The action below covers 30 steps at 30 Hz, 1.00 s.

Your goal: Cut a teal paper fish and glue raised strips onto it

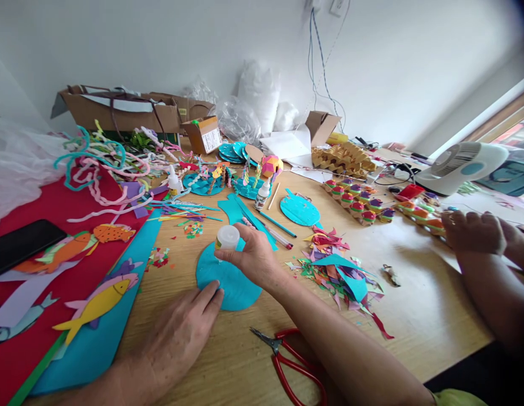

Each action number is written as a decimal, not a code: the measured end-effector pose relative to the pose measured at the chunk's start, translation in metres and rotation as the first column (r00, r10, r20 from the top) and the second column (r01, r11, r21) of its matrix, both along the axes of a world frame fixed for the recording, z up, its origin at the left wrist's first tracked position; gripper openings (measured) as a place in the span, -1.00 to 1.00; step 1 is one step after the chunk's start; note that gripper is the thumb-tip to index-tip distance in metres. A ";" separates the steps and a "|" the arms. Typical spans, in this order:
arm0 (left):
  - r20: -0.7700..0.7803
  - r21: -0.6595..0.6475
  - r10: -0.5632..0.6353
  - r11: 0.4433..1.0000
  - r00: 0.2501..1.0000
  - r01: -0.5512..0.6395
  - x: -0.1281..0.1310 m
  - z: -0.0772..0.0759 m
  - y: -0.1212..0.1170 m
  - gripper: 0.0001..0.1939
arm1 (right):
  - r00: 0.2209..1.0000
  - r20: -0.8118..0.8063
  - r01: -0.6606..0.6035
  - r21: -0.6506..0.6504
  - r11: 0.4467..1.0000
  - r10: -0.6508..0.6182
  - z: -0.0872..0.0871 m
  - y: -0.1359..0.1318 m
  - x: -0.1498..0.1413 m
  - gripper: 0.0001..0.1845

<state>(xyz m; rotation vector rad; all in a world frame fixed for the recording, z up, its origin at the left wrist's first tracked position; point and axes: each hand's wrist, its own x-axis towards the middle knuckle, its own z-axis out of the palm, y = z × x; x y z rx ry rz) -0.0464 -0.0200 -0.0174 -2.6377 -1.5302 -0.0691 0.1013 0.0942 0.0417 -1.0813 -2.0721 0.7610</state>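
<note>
My right hand (259, 256) grips a small white glue bottle (228, 238), tipped with its base up, over a round blue disc (232, 290). The bottle hides its own nozzle and part of the disc. At the disc's left edge, the fingers of my left hand (185, 316) lie flat, pressing it to the wooden table (228, 361). Red-handled scissors (282, 355) lie near my right forearm, blades partly apart. Behind the disc are blue offcuts (231, 217) and pens (278, 224).
Paper scraps (342, 270) lie to the right. Paper fish (98, 301) rest on red and blue sheets at left, beside a black phone (27, 245). Another glue bottle (263, 194) stands behind. Painted egg cartons (359, 200) and another person's hands (473, 231) are at right.
</note>
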 end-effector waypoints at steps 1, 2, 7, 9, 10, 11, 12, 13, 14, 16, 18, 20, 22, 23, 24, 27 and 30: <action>0.008 -0.001 0.002 1.000 1.000 -0.002 0.000 -0.001 0.000 -0.49 | 1.000 0.000 -0.009 -0.005 1.000 0.009 0.000 0.000 0.000 -0.79; 0.019 -0.002 0.002 1.000 1.000 -0.002 -0.001 -0.003 0.000 -0.49 | 1.000 -0.002 -0.021 -0.008 1.000 0.021 0.000 -0.001 0.001 -0.80; 0.068 0.011 0.000 1.000 0.998 -0.001 -0.002 -0.008 0.000 -0.47 | 1.000 -0.008 -0.016 0.014 1.000 0.016 0.001 -0.002 0.001 -0.79; 0.063 0.017 -0.010 1.000 0.998 0.009 -0.002 -0.008 0.000 -0.48 | 1.000 0.007 -0.005 0.023 1.000 0.005 0.001 -0.002 0.001 -0.78; 0.058 0.020 -0.017 1.000 0.998 0.016 -0.002 -0.007 0.001 -0.48 | 1.000 0.015 -0.006 0.022 1.000 0.005 0.001 -0.002 0.001 -0.78; 0.051 0.024 -0.025 0.999 0.998 0.023 -0.002 -0.007 0.001 -0.49 | 1.000 0.019 -0.007 0.016 1.000 0.007 0.001 -0.002 0.001 -0.78; 0.039 0.028 -0.032 0.999 0.999 0.031 -0.002 -0.006 0.001 -0.49 | 1.000 0.020 -0.011 0.008 1.000 0.011 0.001 -0.002 0.001 -0.78; 0.023 0.031 -0.039 0.999 0.999 0.038 -0.002 -0.005 0.001 -0.50 | 1.000 0.017 -0.016 -0.001 1.000 0.016 0.001 -0.002 0.002 -0.79; 0.005 0.032 -0.046 0.998 0.999 0.046 -0.002 -0.005 0.001 -0.50 | 1.000 0.009 -0.020 -0.008 1.000 0.020 0.000 -0.002 0.002 -0.79; -0.023 0.036 -0.051 0.998 0.998 0.052 -0.003 -0.004 0.002 -0.50 | 1.000 -0.014 -0.016 -0.010 1.000 0.016 0.000 -0.002 0.003 -0.78; -0.035 0.037 -0.055 0.998 0.998 0.056 -0.003 -0.003 0.002 -0.50 | 1.000 -0.027 -0.002 -0.002 1.000 0.002 0.000 -0.001 0.003 -0.76; -0.037 0.035 -0.060 0.998 0.998 0.061 -0.003 -0.001 0.002 -0.50 | 1.000 -0.014 0.000 0.003 1.000 0.000 0.000 -0.001 0.003 -0.75; -0.039 0.027 -0.063 0.998 0.997 0.064 -0.002 0.000 0.002 -0.50 | 1.000 0.008 -0.012 0.003 1.000 0.012 0.000 -0.002 0.003 -0.77; -0.040 0.023 -0.063 0.998 0.997 0.064 -0.001 0.000 0.002 -0.50 | 1.000 0.013 -0.018 0.002 1.000 0.018 0.000 -0.002 0.002 -0.77; -0.042 0.019 -0.065 0.998 0.997 0.066 -0.001 0.001 0.002 -0.51 | 1.000 0.011 -0.019 0.003 1.000 0.019 0.000 -0.002 0.002 -0.77; -0.024 0.034 -0.059 0.998 0.998 0.060 0.000 0.001 0.002 -0.51 | 1.000 -0.018 -0.006 0.008 1.000 0.006 0.000 -0.001 0.002 -0.75; 0.003 0.067 -0.053 0.996 0.999 0.053 -0.001 -0.001 0.002 -0.53 | 1.000 -0.012 -0.001 0.001 1.000 0.001 -0.001 0.001 0.001 -0.76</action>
